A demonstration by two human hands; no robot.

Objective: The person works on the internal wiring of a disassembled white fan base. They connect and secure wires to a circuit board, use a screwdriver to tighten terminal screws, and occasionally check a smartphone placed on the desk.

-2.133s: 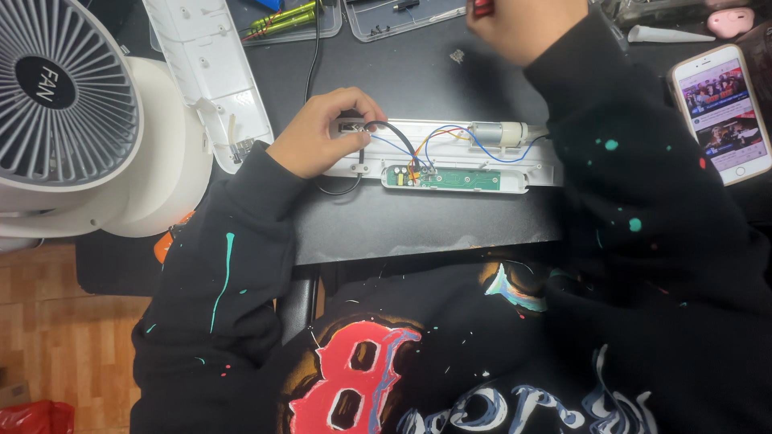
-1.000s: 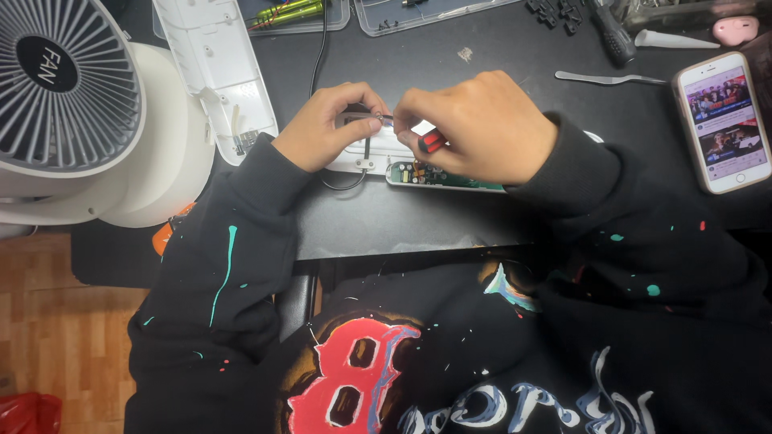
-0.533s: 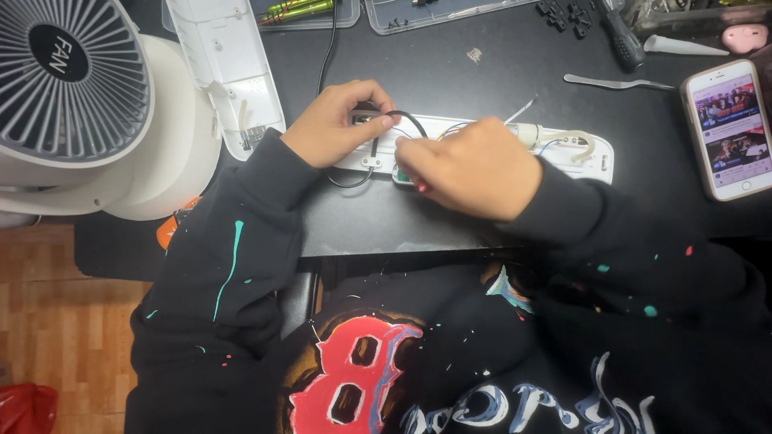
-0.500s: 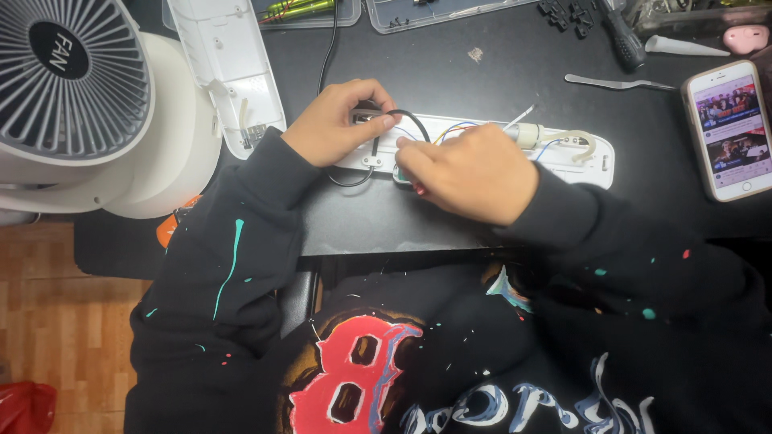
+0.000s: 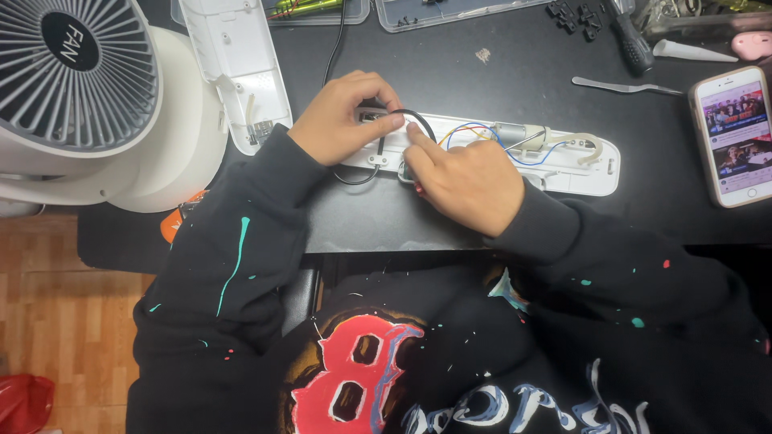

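White and long, the opened plastic device shell (image 5: 563,165) is lying near the black table's (image 5: 482,88) front edge. Gripping its left end, the left hand (image 5: 342,120) is pinching shut beside a black cable loop (image 5: 418,120). Right hand (image 5: 466,181) is pressing down, fingers curled. Thin coloured wires (image 5: 474,133) look fragile; the rigid rim seems safer to hold.
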